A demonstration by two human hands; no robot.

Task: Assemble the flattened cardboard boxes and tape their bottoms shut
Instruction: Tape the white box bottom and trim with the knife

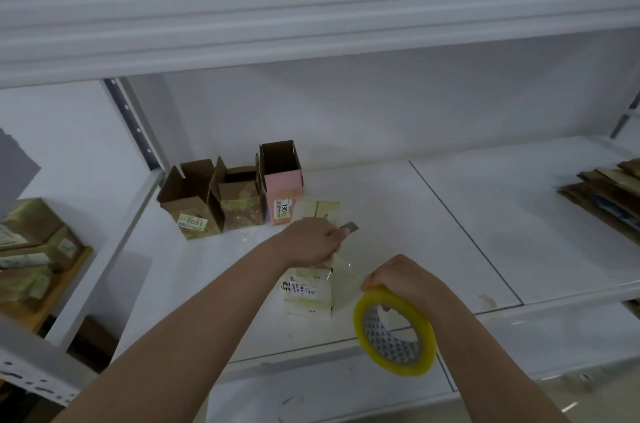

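Note:
A small pale box [308, 291] with printed labels lies on the white shelf [398, 232] under my hands. My left hand [311, 242] grips a small knife whose grey blade [349, 226] sticks out to the right. My right hand [401, 278] holds a yellow roll of clear tape [394, 330] by its rim. A stretch of clear tape [343, 272] runs from the roll to the box. Three assembled boxes stand behind: a brown box [190, 204], a mottled box [240, 202] and a pink box [282, 187]. Another pale box [317, 209] lies beside them.
A pile of flattened cardboard [609, 194] lies at the shelf's right end. More boxes [31, 249] sit stacked on a lower surface to the left. An upper shelf [311, 13] overhangs the work area. A metal upright [138, 131] stands at the left.

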